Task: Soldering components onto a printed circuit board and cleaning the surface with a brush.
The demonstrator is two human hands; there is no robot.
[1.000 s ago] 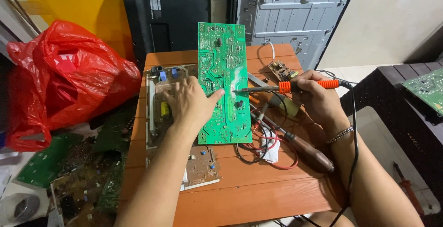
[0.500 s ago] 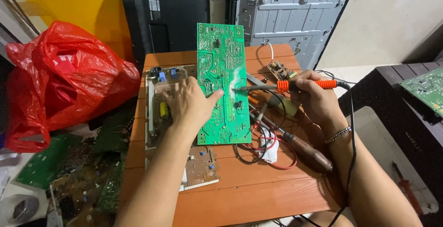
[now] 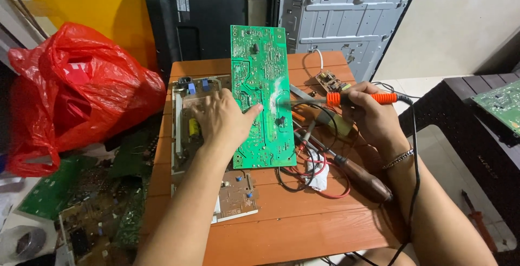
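Close by, on the wooden table (image 3: 303, 228), lie a small brown board (image 3: 236, 194) and a tool with a dark wooden handle (image 3: 362, 178) beside a tangle of red wires (image 3: 317, 171). Past them the left hand (image 3: 222, 120) lies flat with fingers spread, pressing on the long green board (image 3: 261, 95), while the right hand (image 3: 371, 117) grips an orange soldering iron (image 3: 355, 98) whose tip touches the board's middle, near the left thumb. Farther off on the left, a full red plastic bag (image 3: 76, 93) hides what is inside.
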